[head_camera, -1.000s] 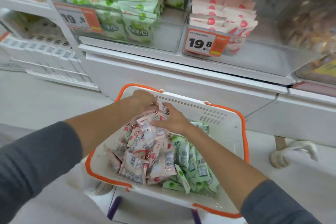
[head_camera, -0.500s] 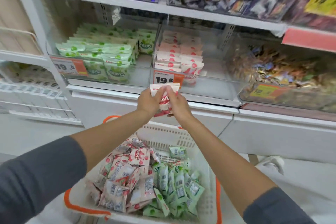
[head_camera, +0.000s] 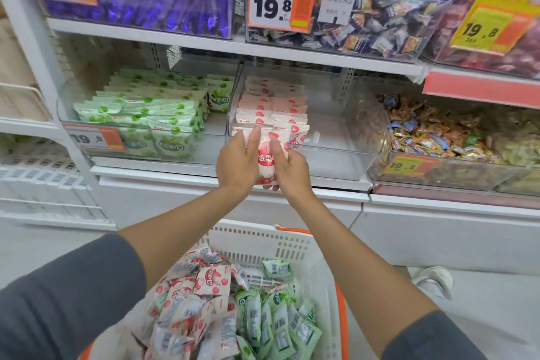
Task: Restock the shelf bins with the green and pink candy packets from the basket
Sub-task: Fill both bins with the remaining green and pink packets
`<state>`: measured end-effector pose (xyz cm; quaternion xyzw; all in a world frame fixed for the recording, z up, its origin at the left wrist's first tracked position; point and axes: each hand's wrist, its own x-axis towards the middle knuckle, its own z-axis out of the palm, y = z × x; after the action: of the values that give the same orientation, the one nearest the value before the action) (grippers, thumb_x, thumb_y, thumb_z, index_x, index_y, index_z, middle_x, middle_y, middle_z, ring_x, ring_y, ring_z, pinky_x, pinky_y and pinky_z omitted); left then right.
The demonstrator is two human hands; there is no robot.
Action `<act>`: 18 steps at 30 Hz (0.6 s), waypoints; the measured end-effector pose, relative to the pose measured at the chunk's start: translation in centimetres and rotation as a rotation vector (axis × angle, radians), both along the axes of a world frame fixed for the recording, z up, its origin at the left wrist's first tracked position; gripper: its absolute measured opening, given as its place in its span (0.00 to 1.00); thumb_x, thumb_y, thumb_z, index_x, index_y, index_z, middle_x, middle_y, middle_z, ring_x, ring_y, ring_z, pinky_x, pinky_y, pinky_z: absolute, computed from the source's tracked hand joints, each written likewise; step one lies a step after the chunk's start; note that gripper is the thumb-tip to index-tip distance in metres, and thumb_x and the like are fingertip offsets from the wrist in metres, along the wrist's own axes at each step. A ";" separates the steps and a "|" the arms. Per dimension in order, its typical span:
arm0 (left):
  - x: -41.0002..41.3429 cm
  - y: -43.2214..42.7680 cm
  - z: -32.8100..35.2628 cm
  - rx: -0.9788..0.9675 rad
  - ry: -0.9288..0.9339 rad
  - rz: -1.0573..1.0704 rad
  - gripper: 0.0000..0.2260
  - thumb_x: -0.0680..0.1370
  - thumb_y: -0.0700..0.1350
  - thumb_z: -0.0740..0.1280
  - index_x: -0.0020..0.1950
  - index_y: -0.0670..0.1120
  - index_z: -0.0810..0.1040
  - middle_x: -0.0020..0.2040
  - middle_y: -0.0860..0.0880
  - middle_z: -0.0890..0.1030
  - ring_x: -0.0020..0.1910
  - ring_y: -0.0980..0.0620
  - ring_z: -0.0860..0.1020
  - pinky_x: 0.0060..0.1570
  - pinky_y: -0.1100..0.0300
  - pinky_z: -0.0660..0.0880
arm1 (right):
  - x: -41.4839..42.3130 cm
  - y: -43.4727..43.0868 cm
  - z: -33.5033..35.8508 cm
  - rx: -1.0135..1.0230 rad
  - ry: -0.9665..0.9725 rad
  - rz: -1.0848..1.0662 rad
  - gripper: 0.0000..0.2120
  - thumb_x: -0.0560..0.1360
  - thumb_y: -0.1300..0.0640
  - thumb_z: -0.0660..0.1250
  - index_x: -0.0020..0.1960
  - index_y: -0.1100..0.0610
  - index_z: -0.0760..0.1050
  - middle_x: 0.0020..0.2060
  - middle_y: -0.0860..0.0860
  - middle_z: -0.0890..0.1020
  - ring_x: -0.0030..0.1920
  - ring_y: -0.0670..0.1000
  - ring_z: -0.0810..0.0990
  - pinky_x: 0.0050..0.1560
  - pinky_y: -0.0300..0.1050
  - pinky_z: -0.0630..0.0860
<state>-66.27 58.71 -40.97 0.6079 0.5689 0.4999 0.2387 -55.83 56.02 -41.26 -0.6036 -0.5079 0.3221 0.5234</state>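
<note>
Head view: my left hand (head_camera: 236, 165) and right hand (head_camera: 292, 168) clasp a small bunch of pink packets (head_camera: 267, 155) upright between them, at the front edge of the clear bin (head_camera: 330, 162) stocked with matching pink candy. Green packets (head_camera: 152, 114) fill the neighbouring bin; the white basket (head_camera: 263, 245) below holds both colours.

Both hands (head_camera: 264, 165) around a pink packet stack (head_camera: 267, 159) before the pink bin (head_camera: 327, 152)

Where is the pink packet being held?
Head view, centre: the pink packet is held between left hand and right hand, in front of the pink bin, right of the green bin.
</note>
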 end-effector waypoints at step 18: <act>3.3 8.9 6.7 -0.163 0.095 -0.471 0.22 0.81 0.50 0.65 0.31 0.37 0.71 0.31 0.39 0.74 0.23 0.56 0.68 0.28 0.70 0.70 | 9.8 5.1 5.7 -0.045 -0.304 0.086 0.16 0.76 0.52 0.71 0.32 0.56 0.73 0.24 0.44 0.75 0.23 0.39 0.70 0.28 0.33 0.67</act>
<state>-62.97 67.59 -34.28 0.7253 0.4605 0.3536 0.3700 -45.98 61.16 -35.53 -0.6349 -0.5992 0.2603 0.4124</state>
